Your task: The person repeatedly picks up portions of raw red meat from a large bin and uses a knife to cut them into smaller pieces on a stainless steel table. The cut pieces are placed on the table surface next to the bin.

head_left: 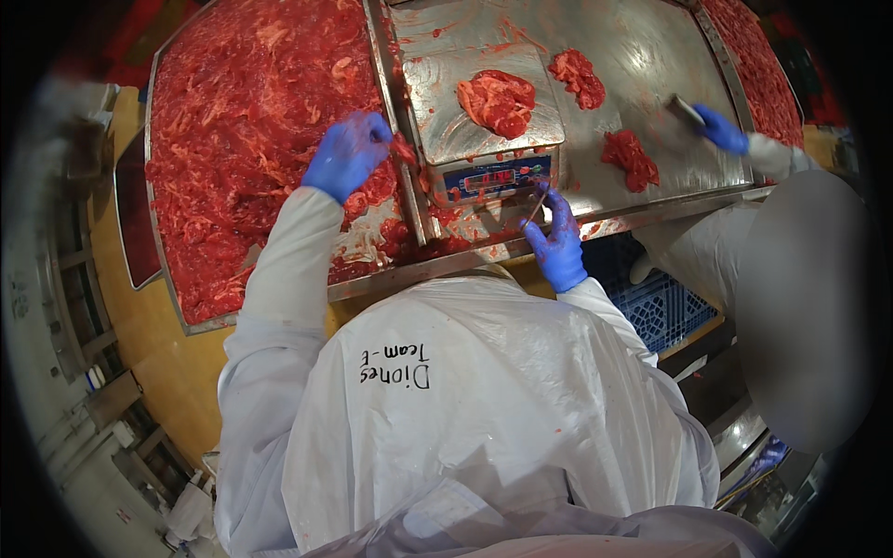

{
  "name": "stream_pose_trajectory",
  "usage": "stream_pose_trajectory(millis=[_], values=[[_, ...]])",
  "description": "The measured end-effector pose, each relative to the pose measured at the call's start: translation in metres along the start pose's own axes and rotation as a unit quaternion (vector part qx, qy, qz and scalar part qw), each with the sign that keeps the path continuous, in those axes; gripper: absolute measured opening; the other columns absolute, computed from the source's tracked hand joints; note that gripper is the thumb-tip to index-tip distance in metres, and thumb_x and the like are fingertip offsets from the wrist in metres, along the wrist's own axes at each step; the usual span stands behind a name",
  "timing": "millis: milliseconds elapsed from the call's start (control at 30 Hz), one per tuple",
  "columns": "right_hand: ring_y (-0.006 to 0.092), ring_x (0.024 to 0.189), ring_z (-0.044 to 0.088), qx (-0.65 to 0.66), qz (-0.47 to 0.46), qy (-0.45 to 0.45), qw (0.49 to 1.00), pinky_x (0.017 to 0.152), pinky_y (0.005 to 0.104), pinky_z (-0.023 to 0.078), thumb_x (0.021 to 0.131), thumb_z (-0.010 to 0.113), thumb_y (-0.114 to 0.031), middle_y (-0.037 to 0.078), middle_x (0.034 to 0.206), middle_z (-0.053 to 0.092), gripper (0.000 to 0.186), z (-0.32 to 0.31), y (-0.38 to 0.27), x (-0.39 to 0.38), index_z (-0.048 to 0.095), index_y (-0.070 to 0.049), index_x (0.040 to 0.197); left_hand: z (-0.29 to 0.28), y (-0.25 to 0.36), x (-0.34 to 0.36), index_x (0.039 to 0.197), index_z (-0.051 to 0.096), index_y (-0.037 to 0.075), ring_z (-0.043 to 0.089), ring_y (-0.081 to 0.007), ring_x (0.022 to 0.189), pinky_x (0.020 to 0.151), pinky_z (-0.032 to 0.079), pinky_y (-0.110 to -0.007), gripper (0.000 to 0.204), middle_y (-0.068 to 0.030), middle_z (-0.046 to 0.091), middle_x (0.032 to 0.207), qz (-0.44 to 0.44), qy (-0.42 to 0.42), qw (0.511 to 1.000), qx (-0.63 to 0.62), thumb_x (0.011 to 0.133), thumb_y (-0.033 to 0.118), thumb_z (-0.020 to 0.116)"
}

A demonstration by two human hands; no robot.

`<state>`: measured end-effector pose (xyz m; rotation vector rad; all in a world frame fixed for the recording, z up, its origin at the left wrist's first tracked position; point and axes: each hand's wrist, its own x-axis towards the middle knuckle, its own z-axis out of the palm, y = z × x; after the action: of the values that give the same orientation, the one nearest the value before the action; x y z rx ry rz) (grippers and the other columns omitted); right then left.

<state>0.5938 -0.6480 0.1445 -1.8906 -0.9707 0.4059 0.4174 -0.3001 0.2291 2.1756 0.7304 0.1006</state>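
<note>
My left hand (pixel 346 156), in a blue glove, is closed over the right side of a tray heaped with raw red meat. A small red strip of meat (pixel 402 149) hangs at its fingertips, over the metal divider. My right hand (pixel 560 244), also blue-gloved, pinches a thin stick-like thing (pixel 535 206) in front of the scale; its kind is unclear. On the steel plate of the digital scale (pixel 493 179) lies a lump of meat (pixel 498 102). Two more pieces, one farther back (pixel 578 78) and one nearer (pixel 632 160), rest on the steel surface to the right.
The heaped meat tray (pixel 186 326) fills the left side. At right, a co-worker's blue-gloved hand (pixel 722 129) holds a pale, narrow tool (pixel 688 110) over the steel worktop (pixel 651 56). More meat (pixel 758 56) lies beyond the far-right rim. A blue crate (pixel 665 312) stands below the table edge.
</note>
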Motion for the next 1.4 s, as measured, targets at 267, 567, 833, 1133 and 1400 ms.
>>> stream_pose_trajectory(millis=[267,567,833,1133,1400], values=[[0.0152,0.097,0.069,0.340,0.167,-0.135,0.916,0.085,0.0302,0.056,0.099,0.073,-0.014,0.008,0.106,0.071,0.035,0.026,-0.046,0.058,0.065,0.003,0.128,0.075,0.067,0.083,0.112,0.065,0.008,0.069,-0.0399,0.105,0.094,0.056,-0.046,0.030,-0.0191,0.068,0.113,0.075,0.089,0.984,0.135,0.088,0.024,0.070],[0.0157,0.095,0.071,0.436,0.198,-0.205,0.853,0.083,0.0320,0.059,0.100,0.074,-0.015,0.007,0.107,0.072,0.029,0.015,-0.049,0.064,0.065,0.000,0.123,0.044,0.028,0.050,0.087,0.063,0.003,0.061,-0.0151,0.067,0.063,0.051,-0.032,0.010,-0.0046,0.062,0.072,-0.062,0.034,0.986,-0.151,0.080,0.005,0.070],[0.0158,0.100,0.069,0.406,0.214,-0.237,0.856,0.093,0.0333,0.056,0.103,0.071,-0.024,0.006,0.105,0.072,0.031,-0.006,-0.042,0.071,0.065,-0.003,0.124,0.036,0.022,0.027,0.088,0.061,0.005,0.059,-0.0114,0.065,0.059,0.048,-0.028,0.012,-0.0032,0.061,0.077,-0.107,0.058,0.969,-0.213,0.081,0.002,0.070],[0.0163,0.086,0.065,0.503,0.254,-0.257,0.786,0.089,0.0332,0.054,0.104,0.069,-0.022,0.007,0.094,0.068,0.028,0.032,-0.044,0.098,0.067,0.000,0.120,0.062,0.045,-0.001,0.085,0.059,0.006,0.056,-0.0110,0.063,0.057,0.047,-0.030,0.014,-0.0004,0.058,0.074,-0.054,-0.023,0.986,-0.158,0.081,0.002,0.072],[0.0149,0.086,0.067,0.350,0.289,-0.397,0.798,0.084,0.0313,0.056,0.097,0.077,-0.025,0.005,0.096,0.071,0.028,0.031,-0.050,0.068,0.072,-0.002,0.112,0.012,-0.035,-0.020,0.093,0.064,0.005,0.059,-0.0146,0.074,0.070,0.050,-0.031,0.010,-0.0040,0.062,0.083,-0.108,0.065,0.968,-0.219,0.085,0.002,0.069]])
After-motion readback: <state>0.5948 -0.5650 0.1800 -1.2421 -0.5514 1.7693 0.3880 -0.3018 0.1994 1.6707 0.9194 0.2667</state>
